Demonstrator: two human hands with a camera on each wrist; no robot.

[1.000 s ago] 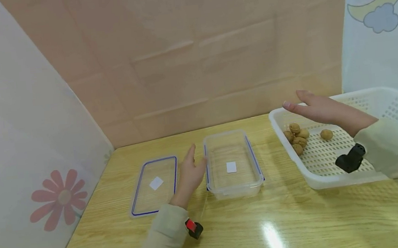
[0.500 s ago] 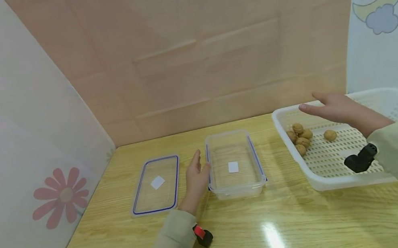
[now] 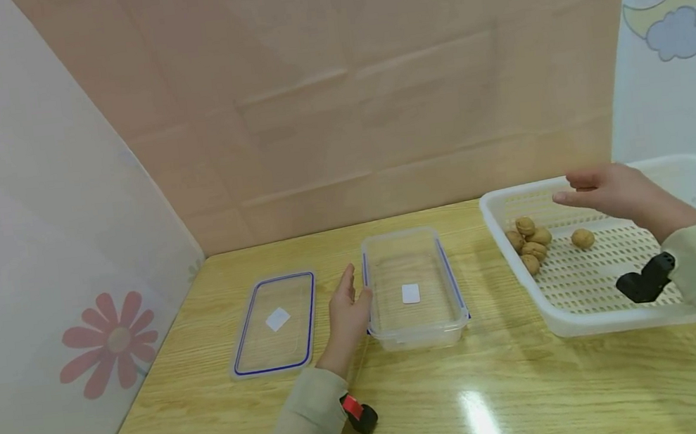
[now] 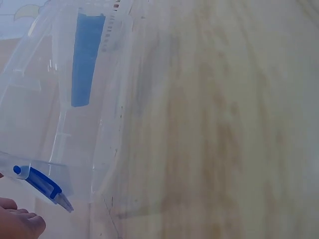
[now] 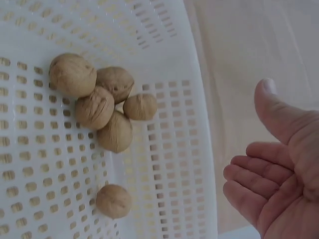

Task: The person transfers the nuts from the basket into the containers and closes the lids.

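Your hands at the container and the walnut basket

Your left hand (image 3: 347, 312) rests with straight fingers against the left wall of the clear container (image 3: 418, 323) on the tabletop (image 3: 499, 385). Your right hand (image 3: 613, 190) hovers empty, fingers loosely curled, over the white basket (image 3: 523, 276), above the walnuts (image 3: 532, 246) lying inside.

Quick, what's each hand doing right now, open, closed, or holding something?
Left hand: open, resting against the side of the clear container, gripping nothing.
Right hand: open and empty, over the white basket of walnuts.
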